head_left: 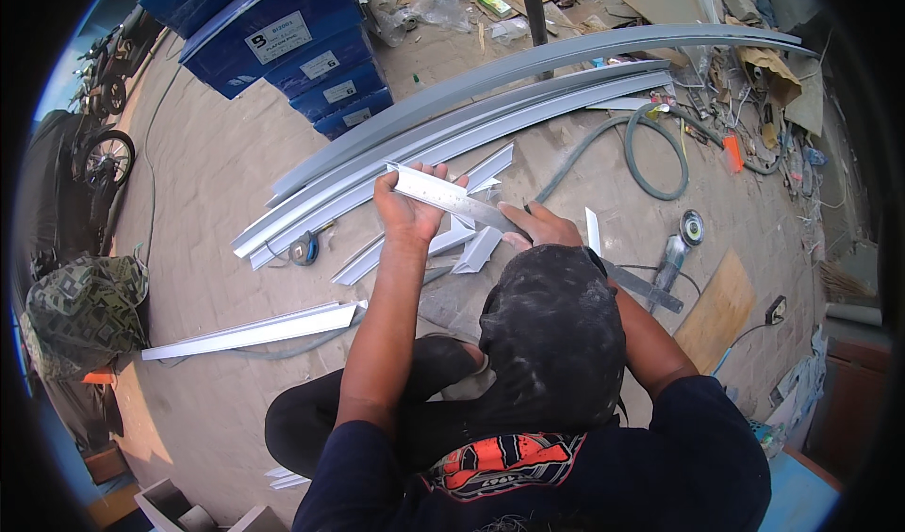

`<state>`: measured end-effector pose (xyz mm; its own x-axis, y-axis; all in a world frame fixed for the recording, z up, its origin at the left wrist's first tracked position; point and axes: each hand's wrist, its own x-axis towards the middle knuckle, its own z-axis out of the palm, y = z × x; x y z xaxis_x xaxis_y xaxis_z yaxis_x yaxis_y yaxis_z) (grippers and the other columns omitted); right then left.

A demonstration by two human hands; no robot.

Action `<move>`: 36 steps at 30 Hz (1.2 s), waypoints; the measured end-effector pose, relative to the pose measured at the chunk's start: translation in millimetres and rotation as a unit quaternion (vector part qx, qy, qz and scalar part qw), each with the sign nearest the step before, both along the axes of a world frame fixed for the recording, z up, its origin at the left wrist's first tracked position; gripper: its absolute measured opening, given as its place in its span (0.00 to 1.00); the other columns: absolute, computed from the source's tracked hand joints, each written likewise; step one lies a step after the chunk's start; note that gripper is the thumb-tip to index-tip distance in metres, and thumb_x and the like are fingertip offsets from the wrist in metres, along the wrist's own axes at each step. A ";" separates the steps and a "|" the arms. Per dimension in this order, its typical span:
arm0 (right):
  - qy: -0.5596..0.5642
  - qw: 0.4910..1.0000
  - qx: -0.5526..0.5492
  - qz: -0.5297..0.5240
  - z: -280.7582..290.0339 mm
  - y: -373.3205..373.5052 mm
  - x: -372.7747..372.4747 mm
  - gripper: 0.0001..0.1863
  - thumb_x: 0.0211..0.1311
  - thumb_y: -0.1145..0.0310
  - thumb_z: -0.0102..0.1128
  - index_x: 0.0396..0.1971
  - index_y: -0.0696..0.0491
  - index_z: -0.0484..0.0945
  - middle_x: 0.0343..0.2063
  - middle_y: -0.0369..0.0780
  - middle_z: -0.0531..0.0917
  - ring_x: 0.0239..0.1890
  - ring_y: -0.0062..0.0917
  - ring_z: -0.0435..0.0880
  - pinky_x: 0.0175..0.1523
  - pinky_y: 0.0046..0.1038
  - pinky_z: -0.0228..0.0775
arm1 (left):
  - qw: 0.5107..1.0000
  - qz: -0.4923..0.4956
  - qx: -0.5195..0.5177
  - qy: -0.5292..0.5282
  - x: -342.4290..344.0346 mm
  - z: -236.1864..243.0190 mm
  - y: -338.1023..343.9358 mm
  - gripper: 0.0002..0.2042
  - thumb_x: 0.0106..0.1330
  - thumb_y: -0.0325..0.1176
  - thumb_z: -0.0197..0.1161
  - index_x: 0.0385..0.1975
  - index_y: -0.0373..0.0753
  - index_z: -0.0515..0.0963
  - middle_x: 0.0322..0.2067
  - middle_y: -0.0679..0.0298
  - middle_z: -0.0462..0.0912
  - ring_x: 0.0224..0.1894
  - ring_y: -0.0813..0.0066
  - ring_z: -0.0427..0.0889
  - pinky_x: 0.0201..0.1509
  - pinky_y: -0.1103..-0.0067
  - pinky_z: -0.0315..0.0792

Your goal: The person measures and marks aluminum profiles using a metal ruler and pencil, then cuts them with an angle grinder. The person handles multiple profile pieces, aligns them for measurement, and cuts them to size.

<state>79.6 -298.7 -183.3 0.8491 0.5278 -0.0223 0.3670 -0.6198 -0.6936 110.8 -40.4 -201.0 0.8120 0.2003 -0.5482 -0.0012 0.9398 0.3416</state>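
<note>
Raised in front of me, my left hand (413, 210) grips a short white angled profile piece (429, 189), thumb on one side and fingers behind. A long grey metal ruler (490, 217) lies along that piece; it passes beneath my right hand (545, 227) and shows again beyond my knee. The fingers of my right hand are closed at the ruler, with a small dark tip between them that is too small to name. My dusty black-clad knee (551, 325) partly hides this hand. Below the hands, several cut profile offcuts (479, 249) lie on the paving.
Long grey-white profiles (452, 117) stretch across the far side. A tape measure (304, 248) lies left, an angle grinder (677, 249) right, beside a wooden board (718, 311). Blue boxes (283, 47) stand far left. A hose (630, 160) coils near debris (745, 70).
</note>
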 end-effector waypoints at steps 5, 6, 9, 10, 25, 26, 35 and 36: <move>-0.026 1.000 0.000 0.017 -14.5 -1.7 0.7 0.27 0.76 0.60 0.67 0.71 0.48 0.78 0.42 0.51 0.80 0.44 0.49 0.85 0.51 0.42 0.78 | 0.999 0.013 0.007 0.050 -1.0 -5.2 -2.9 0.21 0.71 0.45 0.50 0.52 0.34 0.70 0.43 0.52 0.76 0.60 0.45 0.75 0.72 0.24 0.62; -0.020 1.000 0.001 0.018 -14.5 -1.0 1.1 0.27 0.76 0.60 0.67 0.71 0.49 0.78 0.42 0.51 0.80 0.44 0.49 0.85 0.50 0.42 0.78 | 0.999 0.009 0.008 0.044 -0.9 -6.8 -2.2 0.20 0.71 0.45 0.50 0.52 0.34 0.70 0.43 0.52 0.76 0.59 0.45 0.76 0.72 0.24 0.62; -0.004 1.000 -0.015 0.013 -12.9 1.8 1.9 0.27 0.76 0.60 0.67 0.70 0.50 0.79 0.41 0.50 0.80 0.44 0.46 0.86 0.50 0.42 0.77 | 0.999 0.010 0.020 0.037 -0.8 -15.9 1.5 0.20 0.71 0.45 0.50 0.50 0.34 0.71 0.43 0.52 0.76 0.57 0.46 0.77 0.72 0.25 0.63; -0.006 1.000 0.000 0.024 -13.8 2.7 1.5 0.27 0.76 0.60 0.67 0.70 0.50 0.78 0.41 0.50 0.80 0.44 0.46 0.86 0.50 0.42 0.78 | 0.999 0.011 0.026 0.034 -1.4 -20.7 3.6 0.19 0.71 0.45 0.51 0.49 0.34 0.71 0.43 0.52 0.76 0.56 0.46 0.77 0.72 0.25 0.64; -0.031 0.962 -0.084 -0.259 -154.1 -66.1 8.6 0.27 0.74 0.56 0.67 0.69 0.47 0.79 0.50 0.52 0.83 0.53 0.50 0.87 0.57 0.48 0.80 | 0.956 -0.116 0.212 0.166 -17.2 -97.9 21.3 0.29 0.81 0.58 0.49 0.61 0.35 0.72 0.61 0.51 0.77 0.64 0.50 0.78 0.69 0.41 0.74; -0.009 0.960 -0.085 -0.267 -153.0 -81.7 19.6 0.30 0.73 0.58 0.68 0.71 0.50 0.77 0.53 0.53 0.83 0.57 0.50 0.84 0.60 0.47 0.79 | 0.954 -0.125 0.216 0.164 -17.0 -97.7 19.8 0.29 0.80 0.59 0.53 0.61 0.36 0.72 0.61 0.51 0.78 0.63 0.50 0.79 0.67 0.42 0.75; -0.010 0.993 -0.090 -0.071 -155.9 -31.1 40.6 0.25 0.73 0.58 0.68 0.66 0.51 0.83 0.47 0.49 0.86 0.53 0.47 0.85 0.60 0.45 0.77 | 0.958 0.003 0.246 0.147 -21.6 -122.0 70.1 0.33 0.80 0.63 0.57 0.67 0.38 0.70 0.51 0.53 0.81 0.47 0.59 0.84 0.48 0.56 0.84; -0.044 0.997 -0.060 -0.022 -163.3 -16.1 37.0 0.25 0.73 0.58 0.69 0.65 0.50 0.84 0.47 0.48 0.86 0.53 0.46 0.85 0.60 0.45 0.77 | 0.959 0.018 0.230 0.167 -26.2 -131.4 75.5 0.32 0.81 0.62 0.57 0.67 0.38 0.70 0.49 0.54 0.82 0.45 0.60 0.84 0.47 0.58 0.84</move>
